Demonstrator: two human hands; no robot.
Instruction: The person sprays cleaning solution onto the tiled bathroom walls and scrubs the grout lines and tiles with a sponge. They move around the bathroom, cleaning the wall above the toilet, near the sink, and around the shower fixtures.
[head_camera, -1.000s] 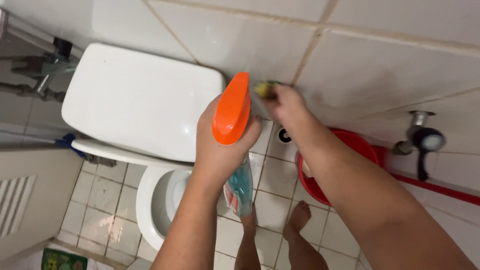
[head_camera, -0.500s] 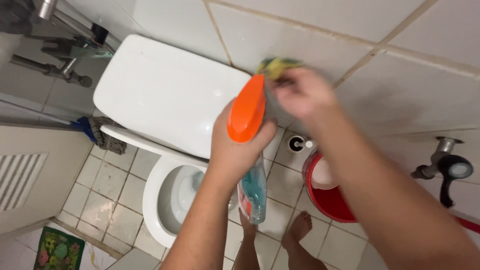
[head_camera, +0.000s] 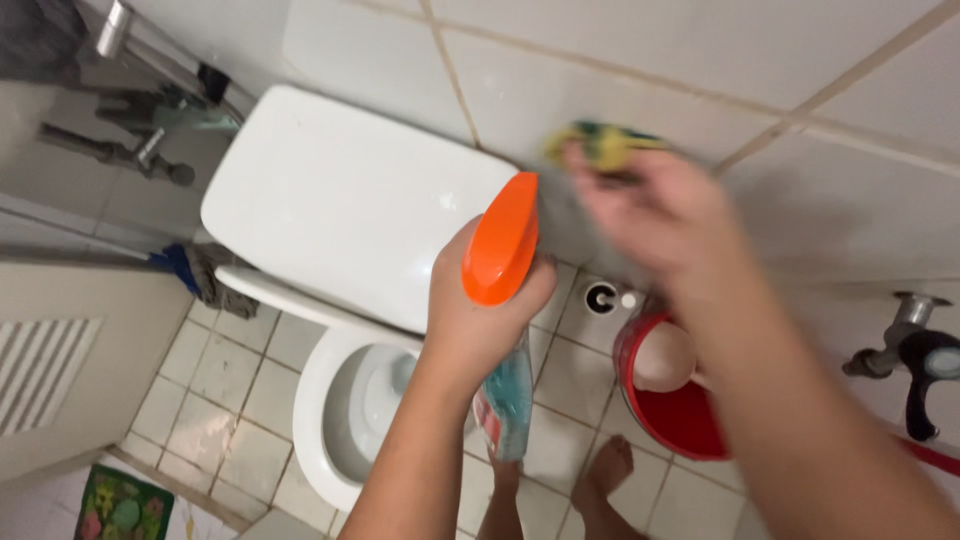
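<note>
Gripping a spray bottle (head_camera: 503, 300), left hand (head_camera: 480, 310); right hand (head_camera: 655, 215) pinches a sponge (head_camera: 600, 145) against tiled wall (head_camera: 700, 60).

This is a home bathroom, with a white toilet (head_camera: 350, 300), tiled wall (head_camera: 620, 40), tiled floor (head_camera: 225, 400) and a red bucket (head_camera: 680, 415).

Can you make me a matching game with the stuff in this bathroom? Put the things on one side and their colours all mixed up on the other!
Things:
1. spray bottle top
2. bucket
3. toilet lid
4. sponge

Colours:
A. white
B. yellow and green
C. orange
D. red

Pairs: 1-C, 2-D, 3-A, 4-B. The left hand holds the bottle; the right hand presses the sponge on the wall tiles.
</note>
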